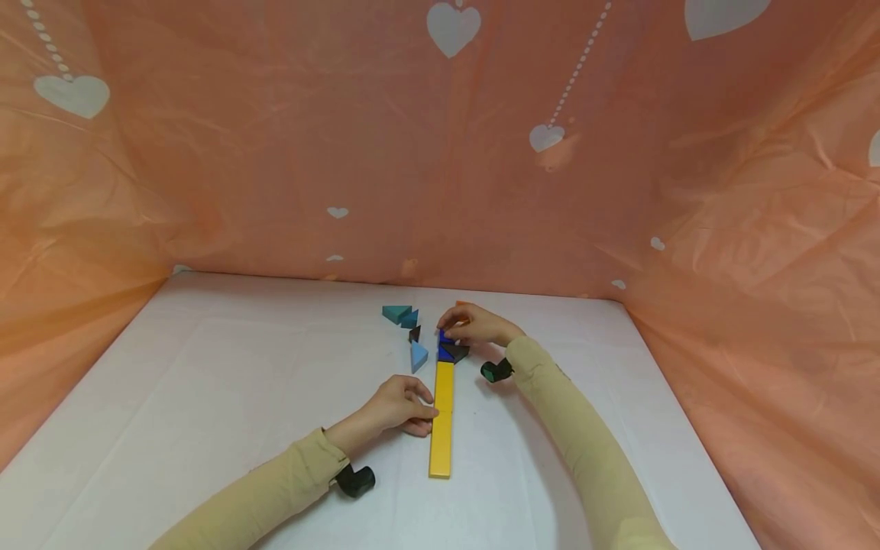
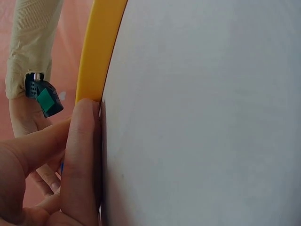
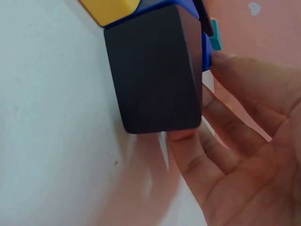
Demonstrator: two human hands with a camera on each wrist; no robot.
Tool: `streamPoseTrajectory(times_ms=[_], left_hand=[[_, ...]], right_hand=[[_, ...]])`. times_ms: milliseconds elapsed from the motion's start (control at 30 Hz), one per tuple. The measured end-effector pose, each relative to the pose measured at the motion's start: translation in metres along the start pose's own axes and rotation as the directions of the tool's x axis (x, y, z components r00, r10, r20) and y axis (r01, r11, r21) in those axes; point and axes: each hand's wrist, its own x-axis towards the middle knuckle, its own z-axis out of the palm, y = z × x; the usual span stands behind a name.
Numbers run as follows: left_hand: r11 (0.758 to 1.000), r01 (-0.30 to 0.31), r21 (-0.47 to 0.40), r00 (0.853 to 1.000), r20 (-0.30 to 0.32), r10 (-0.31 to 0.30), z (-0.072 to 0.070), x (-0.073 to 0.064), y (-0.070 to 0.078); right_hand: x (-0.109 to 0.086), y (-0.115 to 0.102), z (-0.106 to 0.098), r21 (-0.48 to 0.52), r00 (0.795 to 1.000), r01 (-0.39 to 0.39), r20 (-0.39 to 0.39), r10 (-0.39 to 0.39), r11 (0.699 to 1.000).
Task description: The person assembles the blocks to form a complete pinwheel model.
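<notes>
Two yellow bars point(image 1: 441, 439) lie end to end in a line running away from me. My left hand point(image 1: 399, 407) is beside them, thumb touching the edge near their seam and fingers along the side. In the left wrist view, its fingertips meet the yellow bar point(image 2: 101, 52). Past the far end sits a blue triangular block point(image 1: 444, 353) with a dark block point(image 1: 459, 352) against its right side. My right hand point(image 1: 477, 325) pinches another blue block point(image 1: 442, 336) just beyond, partly covered by the fingers. The right wrist view shows the thumb on that block point(image 3: 206, 52).
Left of the line are a teal triangular block point(image 1: 396, 313), a darker blue one point(image 1: 410, 319), a small dark one point(image 1: 415, 334) and a light blue one point(image 1: 418, 357). An orange piece point(image 1: 464, 303) shows behind my right hand. A pink curtain point(image 1: 385, 153) hangs beyond the white table point(image 1: 206, 367).
</notes>
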Motion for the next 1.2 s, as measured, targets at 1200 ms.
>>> streamPoseTrajectory(times_ms=[1200], left_hand=[[1.000,-0.010,-0.002,1.000,0.016,0.010,-0.001,0.000,0.000]], right_hand=[[-0.016,-0.006,-0.027,0.032,0.969,0.166,-0.189,-0.157,0.986]])
